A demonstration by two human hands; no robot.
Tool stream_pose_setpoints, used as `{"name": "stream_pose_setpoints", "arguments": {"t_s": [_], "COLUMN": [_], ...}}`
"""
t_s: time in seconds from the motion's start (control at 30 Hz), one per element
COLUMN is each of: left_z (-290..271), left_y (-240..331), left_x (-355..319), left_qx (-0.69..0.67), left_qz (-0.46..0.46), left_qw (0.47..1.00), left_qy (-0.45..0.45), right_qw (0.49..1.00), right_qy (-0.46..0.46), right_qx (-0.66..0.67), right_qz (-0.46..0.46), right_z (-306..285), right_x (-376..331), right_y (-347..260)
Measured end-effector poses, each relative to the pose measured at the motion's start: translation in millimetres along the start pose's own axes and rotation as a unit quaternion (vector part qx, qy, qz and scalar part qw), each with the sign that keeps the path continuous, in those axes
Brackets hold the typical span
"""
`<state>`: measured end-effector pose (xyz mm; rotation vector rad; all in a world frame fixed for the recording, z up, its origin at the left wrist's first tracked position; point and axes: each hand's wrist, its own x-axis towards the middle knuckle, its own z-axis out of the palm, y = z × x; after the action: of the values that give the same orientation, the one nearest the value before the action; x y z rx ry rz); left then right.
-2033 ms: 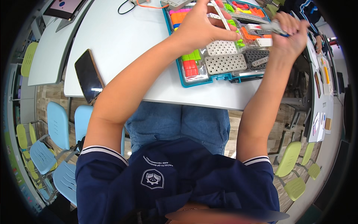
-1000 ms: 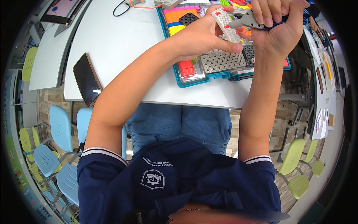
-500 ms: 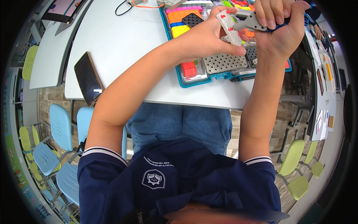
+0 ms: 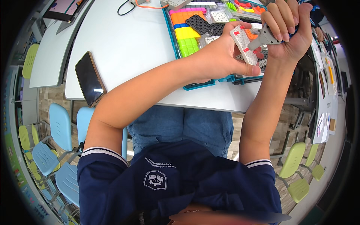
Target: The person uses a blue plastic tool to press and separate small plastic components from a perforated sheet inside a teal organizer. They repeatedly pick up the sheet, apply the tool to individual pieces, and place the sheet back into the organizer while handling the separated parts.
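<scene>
My left hand (image 4: 221,56) grips a white perforated plate (image 4: 243,44) with small red pins in it, held upright above the table's front edge. My right hand (image 4: 288,32) is closed around a grey tool (image 4: 264,37) whose tip presses against the plate's face. Both hands hover over a teal-rimmed parts tray (image 4: 202,84) that holds orange, yellow, green and pink blocks plus black and white perforated plates. The tray's right part is hidden behind my hands.
A dark phone (image 4: 90,78) lies near the front left edge of the white table (image 4: 123,41). A black cable (image 4: 125,7) and a tablet (image 4: 63,7) sit at the back. Blue and green chairs (image 4: 60,127) stand below the table.
My hands have drawn together from apart over the tray. The left hand picked up the white plate and the grey tool in my right hand now meets it.
</scene>
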<state>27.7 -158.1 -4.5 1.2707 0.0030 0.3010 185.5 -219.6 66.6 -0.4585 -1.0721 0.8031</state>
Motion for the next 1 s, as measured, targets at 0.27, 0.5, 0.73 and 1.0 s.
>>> {"name": "stream_pose_setpoints", "arguments": {"t_s": [0.27,0.5,0.73,1.0], "left_z": [-5,-8,-11,-26], "left_y": [2,-1,-3,3], "left_x": [2,4,6,15], "left_qx": [0.0,0.012,0.026,0.076], "left_qz": [0.003,0.004,0.007,0.035], "left_qw": [1.0,1.0,0.999,0.996], "left_qy": [0.019,0.013,0.018,0.017], "right_qw": [0.994,0.989,0.994,0.983], "right_qy": [-0.01,0.027,-0.031,-0.027], "right_qx": [-0.05,-0.103,0.068,-0.139], "right_qz": [-0.094,-0.103,-0.083,-0.116], "right_z": [-5,4,16,8], "right_x": [1,-3,0,0], "right_y": [11,7,27,13]}}
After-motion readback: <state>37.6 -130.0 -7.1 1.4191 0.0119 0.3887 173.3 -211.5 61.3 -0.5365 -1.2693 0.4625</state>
